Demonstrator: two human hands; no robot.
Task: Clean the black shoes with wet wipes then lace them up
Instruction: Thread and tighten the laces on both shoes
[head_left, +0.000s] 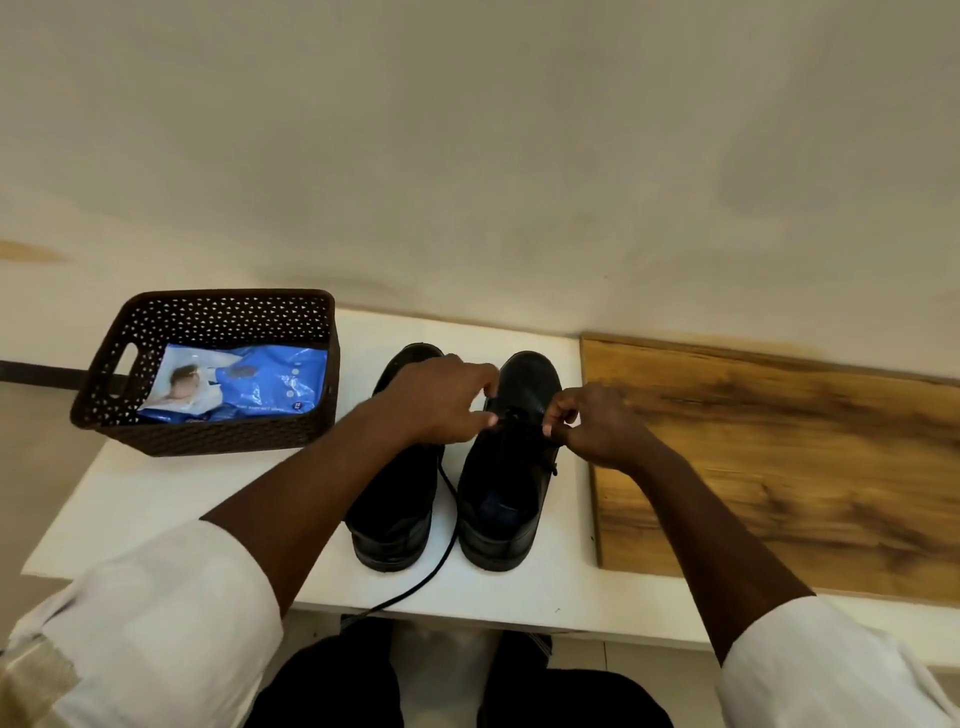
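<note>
Two black shoes stand side by side on the white table (130, 499), toes pointing away from me. The left shoe (395, 519) is partly hidden under my left forearm. Over the lacing area of the right shoe (511, 499), my left hand (441, 400) and my right hand (597, 426) each pinch the black shoelace from opposite sides. A loose length of shoelace (447, 551) trails down between the shoes and hangs over the table's front edge. A blue pack of wet wipes (244, 384) lies in the basket.
A dark brown perforated basket (208, 431) sits at the table's back left. A wooden board (779, 467) lies on the right side, close beside the right shoe. A pale wall runs behind the table. My legs are below the front edge.
</note>
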